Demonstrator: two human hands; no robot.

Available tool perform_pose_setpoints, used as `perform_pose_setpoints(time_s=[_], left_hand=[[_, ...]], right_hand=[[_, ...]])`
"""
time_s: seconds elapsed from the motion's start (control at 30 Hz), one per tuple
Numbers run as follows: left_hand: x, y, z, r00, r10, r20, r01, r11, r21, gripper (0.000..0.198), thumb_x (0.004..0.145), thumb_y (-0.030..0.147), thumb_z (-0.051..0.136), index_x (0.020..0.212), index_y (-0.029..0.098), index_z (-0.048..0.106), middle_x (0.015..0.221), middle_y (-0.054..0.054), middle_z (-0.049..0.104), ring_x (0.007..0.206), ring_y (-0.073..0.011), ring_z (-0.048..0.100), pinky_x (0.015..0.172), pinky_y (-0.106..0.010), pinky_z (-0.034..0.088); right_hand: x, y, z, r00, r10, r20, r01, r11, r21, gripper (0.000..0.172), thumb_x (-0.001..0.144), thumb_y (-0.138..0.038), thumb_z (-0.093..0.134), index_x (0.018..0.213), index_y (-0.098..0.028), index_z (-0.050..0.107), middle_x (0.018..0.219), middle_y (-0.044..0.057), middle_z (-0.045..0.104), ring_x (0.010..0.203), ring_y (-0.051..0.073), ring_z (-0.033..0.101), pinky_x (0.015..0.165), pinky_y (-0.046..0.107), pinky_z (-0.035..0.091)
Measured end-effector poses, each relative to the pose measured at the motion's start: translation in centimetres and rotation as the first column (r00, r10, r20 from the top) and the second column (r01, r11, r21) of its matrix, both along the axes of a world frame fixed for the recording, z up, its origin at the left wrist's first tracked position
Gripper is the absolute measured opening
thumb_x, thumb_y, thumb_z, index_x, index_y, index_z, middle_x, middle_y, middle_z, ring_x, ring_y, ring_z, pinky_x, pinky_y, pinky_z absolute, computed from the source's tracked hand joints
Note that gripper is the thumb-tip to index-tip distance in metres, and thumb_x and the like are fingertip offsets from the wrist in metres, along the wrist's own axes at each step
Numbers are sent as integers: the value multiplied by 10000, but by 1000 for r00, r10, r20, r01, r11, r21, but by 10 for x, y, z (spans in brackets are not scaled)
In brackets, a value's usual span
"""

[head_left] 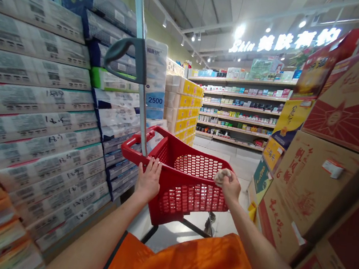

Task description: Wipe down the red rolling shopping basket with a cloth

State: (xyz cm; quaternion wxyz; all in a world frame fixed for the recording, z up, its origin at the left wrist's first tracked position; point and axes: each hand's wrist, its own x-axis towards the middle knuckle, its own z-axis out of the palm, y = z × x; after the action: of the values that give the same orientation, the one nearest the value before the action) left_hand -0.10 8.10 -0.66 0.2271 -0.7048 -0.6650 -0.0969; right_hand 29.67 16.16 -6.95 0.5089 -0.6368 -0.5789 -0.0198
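A red plastic shopping cart (187, 194) with a mesh basket stands sideways in front of me. My left hand (149, 178) lies on its near rim towards the handle end, fingers stretched out and holding nothing. At the basket's right end, my right hand (232, 188) is closed around a crumpled beige cloth (222, 177), which is against the rim. A tall metal pole (144, 113) with a grey loop handle (139, 62) rises at the cart's handle end, just beyond my left hand. The pole's lower end is hidden by the cart.
Stacked tissue packs (48, 133) wall off the left side, with yellow and white packs (186, 108) farther back. Printed cardboard boxes (310, 185) are piled high on the right. Shelves of small goods (240, 107) stand across the aisle's far end, over a pale tiled floor (230, 153).
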Motion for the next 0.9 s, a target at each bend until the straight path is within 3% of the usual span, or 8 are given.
perform_pose_setpoints(time_s=[0.13, 0.3, 0.43, 0.57, 0.63, 0.7, 0.83, 0.9], left_hand=[[2, -1, -1, 1000, 5, 17, -5, 1000, 0, 679, 678, 171, 408, 1343, 109, 288, 1438, -94, 229, 1336, -248, 106, 1041, -559, 110], [4, 0, -1, 1000, 13, 16, -13, 1000, 3, 682, 674, 179, 417, 1341, 110, 294, 1442, -96, 217, 1337, -249, 98, 1047, -543, 104], [1, 1, 0, 1000, 7, -8, -7, 1000, 0, 691, 670, 179, 411, 1345, 104, 282, 1439, -96, 227, 1335, -249, 107, 1044, -553, 98], [2, 1, 0, 1000, 11, -13, -12, 1000, -20, 692, 676, 195, 408, 1348, 98, 272, 1442, -89, 218, 1334, -255, 104, 1040, -560, 102], [4, 1, 0, 1000, 13, -14, -13, 1000, -23, 701, 674, 200, 413, 1351, 95, 263, 1447, -88, 205, 1335, -261, 95, 1042, -556, 106], [6, 1, -1, 1000, 17, -12, -17, 1000, -16, 707, 673, 205, 417, 1353, 93, 257, 1449, -91, 200, 1337, -263, 81, 1044, -551, 104], [6, -1, -1, 1000, 6, -12, -6, 1000, -21, 708, 671, 196, 406, 1355, 100, 252, 1450, -85, 197, 1338, -248, 85, 1047, -550, 86], [4, -2, 0, 1000, -6, -14, 6, 999, -36, 704, 671, 192, 402, 1354, 106, 257, 1448, -82, 202, 1335, -242, 102, 1047, -551, 80]], right_hand=[[37, -2, -12, 992, -120, 29, 122, 989, -87, 399, 763, -215, 349, 1070, -112, 582, 1066, 158, 563, 993, 267, 501, 834, 396, 398], [0, -11, -26, 975, 0, 222, 4, 1000, -19, 426, 826, -228, 331, 1185, -66, 493, 1292, 164, 427, 1220, 244, 330, 995, 396, 293], [-12, -9, -19, 915, 157, 372, -142, 988, -68, 424, 885, -283, 278, 1197, -95, 494, 1302, 148, 433, 1231, 222, 335, 1009, 389, 288], [24, -5, -10, 966, 5, 258, 44, 982, -186, 400, 860, -237, 313, 1167, -81, 517, 1290, 169, 437, 1233, 268, 333, 1005, 444, 279], [27, -4, -7, 973, -43, 227, 91, 975, -204, 410, 854, -200, 298, 1168, -39, 507, 1283, 203, 430, 1225, 285, 344, 1001, 461, 279], [7, -5, -7, 970, 14, 244, 37, 978, -204, 418, 870, -207, 279, 1200, -56, 488, 1289, 175, 439, 1223, 250, 359, 1012, 414, 290], [-49, -9, -8, 894, 261, 364, -221, 964, -147, 426, 910, -290, 255, 1261, -146, 447, 1337, 93, 412, 1252, 198, 325, 1020, 368, 296], [-51, -11, -8, 878, 272, 394, -239, 962, -132, 436, 914, -310, 248, 1261, -138, 450, 1343, 110, 400, 1265, 223, 302, 1022, 414, 280]])
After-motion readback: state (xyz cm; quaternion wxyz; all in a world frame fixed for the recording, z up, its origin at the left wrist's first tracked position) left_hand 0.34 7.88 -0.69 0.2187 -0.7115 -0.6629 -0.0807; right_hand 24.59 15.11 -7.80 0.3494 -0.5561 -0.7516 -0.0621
